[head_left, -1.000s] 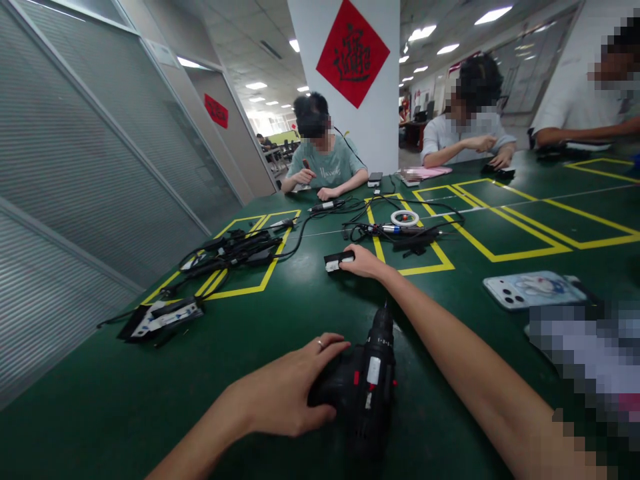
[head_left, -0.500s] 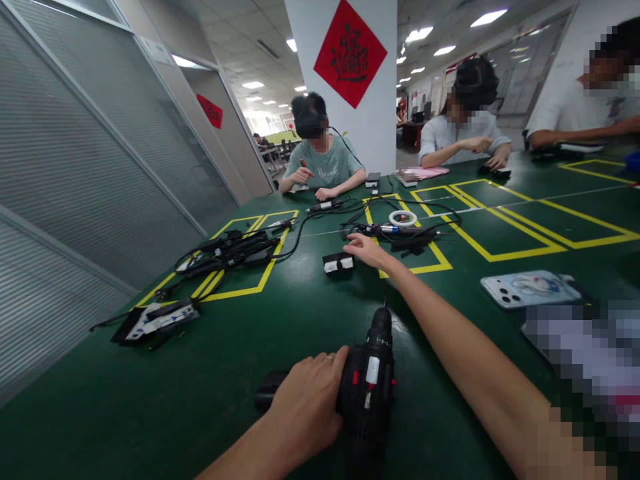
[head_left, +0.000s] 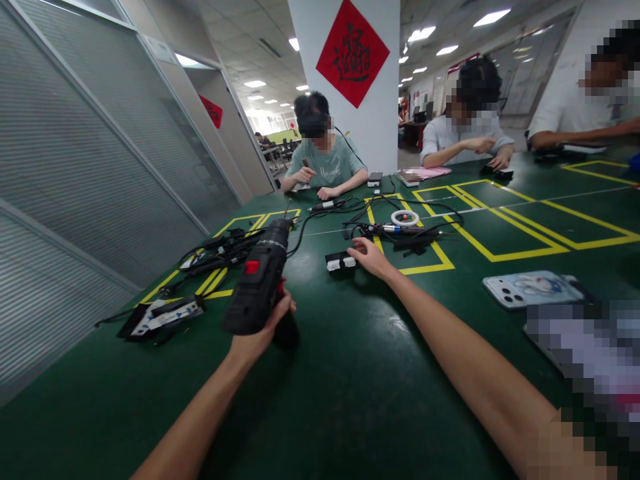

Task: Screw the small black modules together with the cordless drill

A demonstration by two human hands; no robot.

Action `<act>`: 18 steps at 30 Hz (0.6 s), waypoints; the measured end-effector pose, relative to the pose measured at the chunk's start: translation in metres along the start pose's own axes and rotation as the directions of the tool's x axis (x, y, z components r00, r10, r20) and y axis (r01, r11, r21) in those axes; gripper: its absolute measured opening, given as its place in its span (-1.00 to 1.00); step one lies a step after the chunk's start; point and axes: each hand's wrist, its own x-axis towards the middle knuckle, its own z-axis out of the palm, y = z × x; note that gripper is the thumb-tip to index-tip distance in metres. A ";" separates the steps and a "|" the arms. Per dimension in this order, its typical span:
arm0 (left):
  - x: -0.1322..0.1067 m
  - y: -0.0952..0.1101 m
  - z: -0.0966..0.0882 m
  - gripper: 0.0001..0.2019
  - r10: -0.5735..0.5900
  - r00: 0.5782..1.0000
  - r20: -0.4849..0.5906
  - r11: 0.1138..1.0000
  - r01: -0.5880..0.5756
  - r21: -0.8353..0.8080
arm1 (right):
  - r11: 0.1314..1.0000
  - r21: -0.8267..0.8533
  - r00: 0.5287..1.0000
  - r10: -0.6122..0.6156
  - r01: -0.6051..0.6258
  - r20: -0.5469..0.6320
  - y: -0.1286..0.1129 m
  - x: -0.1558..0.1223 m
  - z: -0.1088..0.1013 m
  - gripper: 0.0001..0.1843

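Observation:
My left hand [head_left: 267, 327] is wrapped round the handle of a black cordless drill [head_left: 263, 273]. The drill is held up over the table's left middle, its bit pointing away from me, with a red switch on top. Farther out, my right hand [head_left: 371, 257] reaches over the green table with fingers apart. Its fingertips are at the right edge of a small black block with white patches [head_left: 341, 262]; whether they touch it I cannot tell. Just beyond that hand lie a blue-and-black electric screwdriver [head_left: 395, 230] and a white ring of tape [head_left: 405, 219].
Tangled black cables [head_left: 225, 250] and a black-and-white part [head_left: 160, 317] lie at left. A phone [head_left: 533, 290] rests at right. Yellow tape [head_left: 525, 253] marks rectangles on the table. Across it, a person in a green shirt [head_left: 325, 163] and two others sit working.
My left hand has lifted the drill and swung it left and away from me, gripping its handle. My right hand has shifted slightly, staying by the small block.

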 end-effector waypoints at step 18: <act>0.041 -0.016 0.023 -0.61 -0.086 0.988 0.126 0.967 0.113 -0.227 | 0.976 -0.203 0.997 -0.079 0.079 0.006 -0.002 -0.004 0.014 -0.43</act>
